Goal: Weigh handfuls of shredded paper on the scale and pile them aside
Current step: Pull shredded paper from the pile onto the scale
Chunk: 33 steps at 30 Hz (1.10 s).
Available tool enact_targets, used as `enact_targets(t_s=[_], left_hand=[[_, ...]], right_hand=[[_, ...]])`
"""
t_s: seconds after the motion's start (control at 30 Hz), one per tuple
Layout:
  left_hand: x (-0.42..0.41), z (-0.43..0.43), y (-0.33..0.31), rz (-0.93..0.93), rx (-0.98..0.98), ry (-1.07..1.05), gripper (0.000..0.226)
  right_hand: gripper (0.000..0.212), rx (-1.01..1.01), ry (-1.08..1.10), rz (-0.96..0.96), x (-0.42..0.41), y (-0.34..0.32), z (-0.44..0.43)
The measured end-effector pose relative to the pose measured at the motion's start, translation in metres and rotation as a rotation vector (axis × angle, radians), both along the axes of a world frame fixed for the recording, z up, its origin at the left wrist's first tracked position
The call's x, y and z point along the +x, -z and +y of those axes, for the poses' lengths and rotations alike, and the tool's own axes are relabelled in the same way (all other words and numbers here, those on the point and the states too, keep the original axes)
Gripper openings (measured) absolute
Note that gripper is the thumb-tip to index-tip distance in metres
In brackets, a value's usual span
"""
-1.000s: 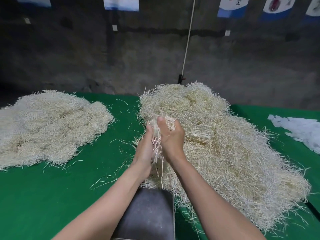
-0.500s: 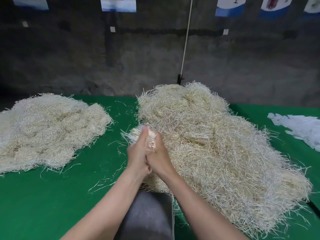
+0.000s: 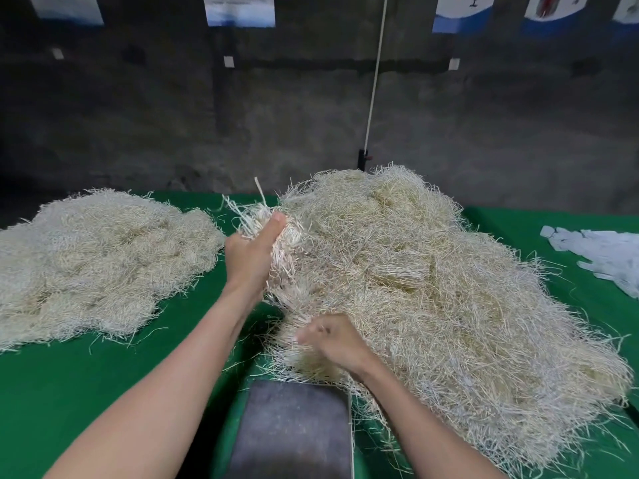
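My left hand (image 3: 254, 252) grips a handful of shredded paper (image 3: 276, 233), raised at the left edge of the big pale heap (image 3: 432, 288) on the green table. My right hand (image 3: 333, 338) is lower, blurred, with fingers curled into strands at the heap's near edge. The dark grey scale platform (image 3: 294, 430) lies just below both hands, between my forearms, with nothing on its visible top. A second, flatter pile of shredded paper (image 3: 93, 257) spreads over the left of the table.
White paper scraps (image 3: 601, 250) lie at the far right of the green table (image 3: 69, 392). Loose strands are scattered between the two piles. A dark wall with a white cord (image 3: 375, 81) stands behind the table.
My hands have parted: the left has lifted the handful up and slightly left, the right has dropped down to the heap's near edge above the scale.
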State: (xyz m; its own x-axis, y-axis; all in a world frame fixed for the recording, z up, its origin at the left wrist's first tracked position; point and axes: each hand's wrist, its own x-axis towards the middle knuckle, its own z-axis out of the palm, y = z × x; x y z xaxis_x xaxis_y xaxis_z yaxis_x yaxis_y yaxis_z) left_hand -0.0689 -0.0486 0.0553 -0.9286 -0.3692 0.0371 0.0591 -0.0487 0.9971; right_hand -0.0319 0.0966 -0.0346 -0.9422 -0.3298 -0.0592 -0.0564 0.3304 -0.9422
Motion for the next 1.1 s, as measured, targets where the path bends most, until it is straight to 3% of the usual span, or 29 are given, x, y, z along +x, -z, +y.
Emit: enact_targets(t_s=[0.03, 0.1, 0.13, 0.17, 0.23, 0.3, 0.37, 0.43, 0.5, 0.57, 0.67, 0.77, 0.83, 0.9, 0.97, 1.03, 1.1], left_hand=[[-0.003, -0.001, 0.004, -0.003, -0.049, -0.005, 0.113], [-0.001, -0.001, 0.013, -0.046, -0.147, 0.023, 0.107], [0.000, 0.001, 0.021, -0.083, -0.210, 0.060, 0.106], [0.003, 0.004, 0.029, -0.121, -0.284, 0.107, 0.104], [0.011, 0.015, 0.043, -0.150, -0.419, 0.223, 0.100], [0.022, 0.029, 0.048, -0.138, -0.428, 0.332, 0.114], [0.026, 0.040, 0.047, -0.093, -0.411, 0.321, 0.113], [0.024, 0.038, 0.045, -0.015, -0.430, 0.237, 0.089], [0.018, 0.033, 0.044, 0.013, -0.345, 0.146, 0.037], [0.021, 0.037, 0.044, 0.011, -0.256, 0.105, 0.021], [0.031, 0.048, 0.047, 0.047, -0.165, 0.110, 0.017], [0.039, 0.054, 0.052, -0.088, 0.293, 0.219, 0.037], [0.037, 0.049, 0.052, -0.186, 0.444, 0.200, 0.040], [0.029, 0.040, 0.049, -0.170, 0.408, 0.082, 0.031], [0.030, 0.043, 0.048, -0.125, 0.381, 0.015, 0.027], [0.038, 0.057, 0.053, -0.165, 0.396, 0.059, 0.026], [0.042, 0.061, 0.050, -0.171, 0.375, 0.111, 0.032]], right_hand=[[0.021, -0.163, 0.105, -0.020, -0.002, -0.002, 0.007], [0.025, -0.681, 0.268, -0.083, -0.006, -0.022, 0.015], [0.026, -0.861, 0.315, -0.061, -0.010, -0.035, 0.017], [0.028, -0.906, 0.349, -0.004, -0.014, -0.047, 0.016], [0.029, -0.718, 0.374, 0.156, -0.017, -0.069, 0.009], [0.022, -0.391, 0.370, 0.297, -0.016, -0.079, -0.002], [0.021, -0.140, 0.363, 0.349, -0.014, -0.071, -0.010], [0.041, -0.042, 0.315, 0.329, -0.007, -0.052, -0.020], [0.058, 0.008, 0.203, 0.394, 0.003, -0.037, -0.030], [0.052, -0.029, 0.226, 0.437, -0.001, -0.032, -0.028], [0.017, -0.308, 0.497, 0.373, -0.009, -0.034, -0.016], [0.010, -0.211, 0.560, 0.511, -0.008, -0.037, -0.016], [0.011, -0.093, 0.571, 0.574, 0.000, -0.030, -0.030], [0.012, -0.004, 0.502, 0.664, 0.014, -0.019, -0.045], [0.024, 0.015, 0.465, 0.629, 0.012, -0.025, -0.040], [0.033, -0.175, 0.502, 0.461, -0.004, -0.039, -0.023], [0.039, -0.252, 0.558, 0.473, -0.006, -0.042, -0.021]])
